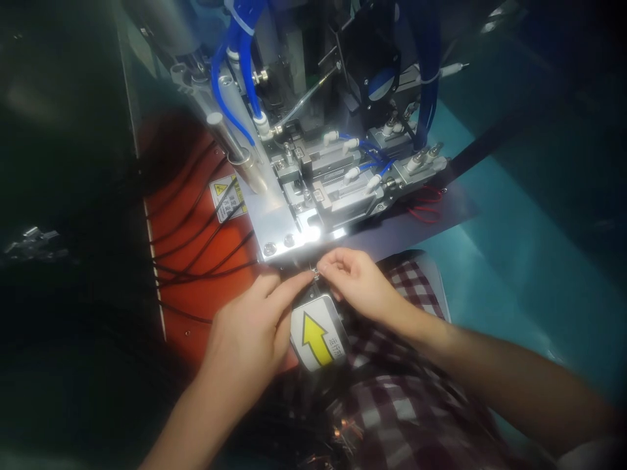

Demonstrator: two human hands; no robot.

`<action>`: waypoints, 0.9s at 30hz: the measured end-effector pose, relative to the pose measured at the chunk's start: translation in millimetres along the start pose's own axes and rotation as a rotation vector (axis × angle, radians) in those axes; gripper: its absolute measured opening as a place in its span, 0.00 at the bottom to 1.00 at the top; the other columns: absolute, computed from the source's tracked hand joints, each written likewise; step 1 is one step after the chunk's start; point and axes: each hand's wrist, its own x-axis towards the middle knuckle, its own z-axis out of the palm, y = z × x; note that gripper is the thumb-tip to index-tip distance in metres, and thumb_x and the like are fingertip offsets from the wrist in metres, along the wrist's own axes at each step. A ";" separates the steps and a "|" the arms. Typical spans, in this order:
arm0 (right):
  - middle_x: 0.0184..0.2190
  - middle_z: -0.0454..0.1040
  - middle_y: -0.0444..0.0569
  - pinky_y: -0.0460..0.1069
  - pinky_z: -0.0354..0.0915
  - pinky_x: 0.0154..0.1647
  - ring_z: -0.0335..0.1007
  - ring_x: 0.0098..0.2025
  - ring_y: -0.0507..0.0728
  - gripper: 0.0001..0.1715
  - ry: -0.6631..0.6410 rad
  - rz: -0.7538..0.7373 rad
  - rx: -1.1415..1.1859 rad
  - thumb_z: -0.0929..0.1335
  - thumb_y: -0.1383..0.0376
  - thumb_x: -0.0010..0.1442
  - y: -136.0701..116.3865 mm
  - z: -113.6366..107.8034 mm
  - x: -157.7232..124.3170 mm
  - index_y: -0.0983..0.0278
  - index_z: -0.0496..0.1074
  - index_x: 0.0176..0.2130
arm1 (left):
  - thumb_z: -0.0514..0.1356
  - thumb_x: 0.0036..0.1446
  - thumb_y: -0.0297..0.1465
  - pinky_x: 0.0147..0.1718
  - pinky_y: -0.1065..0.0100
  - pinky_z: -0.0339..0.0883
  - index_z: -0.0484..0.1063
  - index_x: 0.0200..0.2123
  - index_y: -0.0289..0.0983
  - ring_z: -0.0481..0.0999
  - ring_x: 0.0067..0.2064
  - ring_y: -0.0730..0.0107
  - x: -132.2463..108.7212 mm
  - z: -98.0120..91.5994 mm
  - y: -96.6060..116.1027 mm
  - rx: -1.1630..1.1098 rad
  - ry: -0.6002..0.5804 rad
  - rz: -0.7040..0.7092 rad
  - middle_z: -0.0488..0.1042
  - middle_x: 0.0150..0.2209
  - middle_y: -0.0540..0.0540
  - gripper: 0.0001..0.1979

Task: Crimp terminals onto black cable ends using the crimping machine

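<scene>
My right hand [360, 284] is closed in a pinch at the front edge of the machine. Its fingertips meet at a small metal part [316, 274], and whatever sits between them is too small to make out. From the other side my left hand [249, 320] reaches in with one digit stretched out to the same small part. Its remaining fingers lie by the corner of the bright metal plate [277, 225], partly hidden. Just below both hands is a white label [313, 333] with a yellow arrow.
Pneumatic cylinders [350, 199] with white fittings and blue hoses [247, 78] stand behind the plate. Black cables [196, 225] cross the orange-red base [189, 313] on the left, near a warning label [228, 198]. Checkered cloth [392, 398] covers my lap; copper-coloured bits [343, 427] show at the bottom.
</scene>
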 end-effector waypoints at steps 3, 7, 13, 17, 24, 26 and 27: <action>0.13 0.62 0.37 0.45 0.57 0.23 0.58 0.18 0.48 0.12 -0.039 0.011 0.011 0.65 0.63 0.62 2.0 -3.9 -1.8 0.66 0.68 0.29 | 0.51 0.61 0.28 0.25 0.71 0.65 0.71 0.54 0.46 0.71 0.28 0.72 -0.2 0.1 0.1 -0.007 -0.007 0.001 0.69 0.32 0.50 0.20; 0.20 0.66 0.40 0.45 0.55 0.21 0.60 0.20 0.49 0.08 0.090 -0.207 -0.013 0.67 0.61 0.60 6.3 -3.2 -4.8 0.64 0.71 0.35 | 0.51 0.61 0.28 0.30 0.69 0.67 0.69 0.52 0.44 0.75 0.33 0.69 -0.3 0.7 0.9 -0.062 0.030 -0.001 0.74 0.39 0.49 0.17; 0.21 0.66 0.41 0.47 0.57 0.24 0.59 0.22 0.49 0.06 0.147 -0.350 -0.151 0.69 0.63 0.57 2.8 6.7 -2.8 0.65 0.73 0.32 | 0.51 0.62 0.30 0.27 0.68 0.66 0.67 0.45 0.41 0.76 0.31 0.67 2.4 -0.1 3.5 -0.019 0.029 -0.062 0.76 0.35 0.49 0.10; 0.21 0.67 0.41 0.47 0.57 0.25 0.59 0.22 0.49 0.04 0.167 -0.376 -0.161 0.69 0.66 0.56 2.9 6.0 -2.0 0.65 0.72 0.30 | 0.50 0.62 0.30 0.28 0.69 0.67 0.67 0.46 0.41 0.76 0.32 0.67 2.1 -0.4 3.9 -0.024 0.020 -0.051 0.76 0.36 0.49 0.11; 0.24 0.71 0.43 0.47 0.61 0.28 0.64 0.26 0.50 0.07 0.073 -0.179 0.102 0.68 0.64 0.56 8.0 2.8 -1.3 0.66 0.71 0.29 | 0.50 0.61 0.28 0.31 0.68 0.68 0.70 0.48 0.42 0.74 0.32 0.68 0.5 -0.3 1.5 -0.056 0.018 0.002 0.74 0.37 0.48 0.14; 0.21 0.67 0.41 0.46 0.57 0.25 0.60 0.23 0.48 0.08 0.048 -0.090 0.149 0.69 0.64 0.55 5.5 3.1 -0.6 0.66 0.70 0.28 | 0.50 0.62 0.28 0.30 0.69 0.68 0.71 0.50 0.42 0.73 0.32 0.69 0.7 -0.2 1.6 -0.065 0.014 0.010 0.73 0.36 0.48 0.16; 0.19 0.65 0.39 0.45 0.55 0.23 0.57 0.21 0.48 0.08 0.032 -0.043 0.168 0.69 0.64 0.55 3.5 3.0 -0.1 0.66 0.70 0.27 | 0.50 0.62 0.28 0.29 0.70 0.67 0.72 0.50 0.42 0.73 0.31 0.70 0.8 -0.1 1.6 -0.067 0.013 0.012 0.72 0.35 0.48 0.17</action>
